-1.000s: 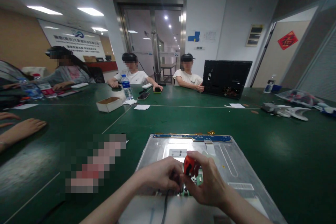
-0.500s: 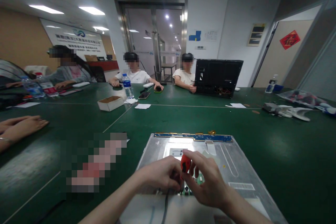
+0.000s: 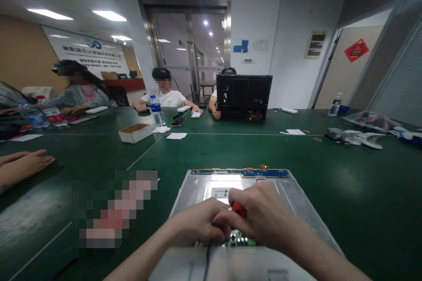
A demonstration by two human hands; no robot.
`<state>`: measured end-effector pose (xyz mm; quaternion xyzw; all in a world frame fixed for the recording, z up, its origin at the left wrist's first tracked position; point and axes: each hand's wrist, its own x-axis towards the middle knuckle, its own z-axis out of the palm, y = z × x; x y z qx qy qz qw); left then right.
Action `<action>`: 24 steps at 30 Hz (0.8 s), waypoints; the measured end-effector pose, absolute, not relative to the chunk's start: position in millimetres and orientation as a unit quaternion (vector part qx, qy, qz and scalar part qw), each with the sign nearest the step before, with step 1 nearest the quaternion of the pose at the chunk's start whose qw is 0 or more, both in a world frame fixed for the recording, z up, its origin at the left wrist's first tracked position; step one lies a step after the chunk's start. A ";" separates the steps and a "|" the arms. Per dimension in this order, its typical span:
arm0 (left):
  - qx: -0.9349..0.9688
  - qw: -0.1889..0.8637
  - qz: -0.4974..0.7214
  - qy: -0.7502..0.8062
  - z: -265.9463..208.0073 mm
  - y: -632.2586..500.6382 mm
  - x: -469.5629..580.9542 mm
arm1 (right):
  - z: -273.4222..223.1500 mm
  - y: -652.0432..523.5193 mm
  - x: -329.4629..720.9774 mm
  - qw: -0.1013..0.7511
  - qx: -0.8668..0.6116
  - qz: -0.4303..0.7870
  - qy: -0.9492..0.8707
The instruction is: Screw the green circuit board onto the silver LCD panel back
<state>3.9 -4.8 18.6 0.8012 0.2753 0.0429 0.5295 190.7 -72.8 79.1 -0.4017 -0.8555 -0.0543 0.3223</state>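
Note:
My right hand is closed round the red handle of a screwdriver, whose shaft is hidden by my fingers. Against it my left hand curls with its fingertips pressed together, and what they pinch is hidden. Both hands are over a green circuit board, of which only the near part shows. The board sits on a flat metal display panel with a blue strip board along its far edge. A black cable runs from beneath my left hand toward me.
A small open box, a water bottle and a phone stand across the green table. A co-worker holds up a black monitor casing. Another person's hand rests at left. White-and-grey parts lie at right.
My right hand has turned over and wrapped its fingers further round the red handle. My left hand stays nearly in place. Across the table, the black casing has shifted left.

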 end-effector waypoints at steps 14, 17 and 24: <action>0.829 0.483 0.045 0.278 17.7 -3.9 3.0 | 130.1 -68.3 188.1 0.059 -0.415 0.050 -0.907; 0.826 0.497 0.059 0.261 18.0 -5.1 3.2 | 126.7 -66.7 189.0 0.058 -0.440 0.043 -0.895; 0.798 0.543 0.016 0.262 14.7 -3.2 4.6 | 128.3 -65.4 197.7 0.069 -0.424 0.033 -0.902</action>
